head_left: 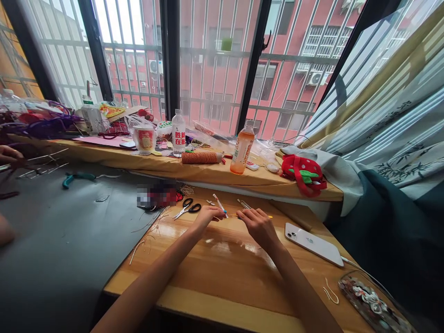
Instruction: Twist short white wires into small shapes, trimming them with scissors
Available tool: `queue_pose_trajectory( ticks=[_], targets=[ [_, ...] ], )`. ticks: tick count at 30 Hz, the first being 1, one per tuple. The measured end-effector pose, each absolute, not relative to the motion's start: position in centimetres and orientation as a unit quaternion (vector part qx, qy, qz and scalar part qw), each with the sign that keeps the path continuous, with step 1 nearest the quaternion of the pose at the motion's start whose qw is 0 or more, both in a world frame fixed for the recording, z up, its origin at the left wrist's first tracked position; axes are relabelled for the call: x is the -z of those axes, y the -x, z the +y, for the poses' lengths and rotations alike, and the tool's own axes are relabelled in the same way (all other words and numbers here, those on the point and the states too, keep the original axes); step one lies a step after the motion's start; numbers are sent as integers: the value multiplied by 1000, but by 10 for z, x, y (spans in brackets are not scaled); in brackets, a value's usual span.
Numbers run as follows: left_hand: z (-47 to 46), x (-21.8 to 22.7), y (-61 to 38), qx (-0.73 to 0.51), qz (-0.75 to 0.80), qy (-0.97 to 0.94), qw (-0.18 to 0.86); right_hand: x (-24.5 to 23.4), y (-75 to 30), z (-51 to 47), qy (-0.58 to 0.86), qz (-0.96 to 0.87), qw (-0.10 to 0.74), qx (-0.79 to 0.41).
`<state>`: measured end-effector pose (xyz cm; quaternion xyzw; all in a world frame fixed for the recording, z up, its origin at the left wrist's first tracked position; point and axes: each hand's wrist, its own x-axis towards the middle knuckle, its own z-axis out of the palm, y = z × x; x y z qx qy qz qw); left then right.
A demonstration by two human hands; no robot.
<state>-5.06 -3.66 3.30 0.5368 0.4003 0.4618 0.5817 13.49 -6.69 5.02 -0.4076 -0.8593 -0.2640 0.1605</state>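
Observation:
Above the small wooden table, my left hand (209, 217) is closed in a pinch at a slim white piece with a blue end (219, 206), which slants up from the fingertips. My right hand (258, 224) is closed around a thin orange stick-like tool (270, 216); its narrow tip points toward my left fingers. Whether the two pieces touch is too small to tell. Black-handled scissors (187, 209) lie spread on the table, left of my left hand. Just beyond my right hand lies a small pale slender item (243, 203).
A white phone (314, 244) with a cable and a decorated case (373, 300) lie at right. Behind, the sill holds an orange thread spool (201, 157), a drink bottle (242, 150), a clear bottle (178, 134) and a red pouch (303, 173). Another person's hand (10, 155) is at far left.

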Motion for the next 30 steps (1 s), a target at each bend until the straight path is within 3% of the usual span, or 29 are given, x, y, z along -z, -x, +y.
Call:
queue_pose_trajectory(
  ticks=[13, 30],
  targets=[
    [-36, -33, 52, -457, 385, -534, 598, -47, -134, -66, 344, -843, 229, 345],
    [-39, -37, 50, -462, 372, -492, 637, -45, -130, -68, 347, -843, 243, 331]
  ],
)
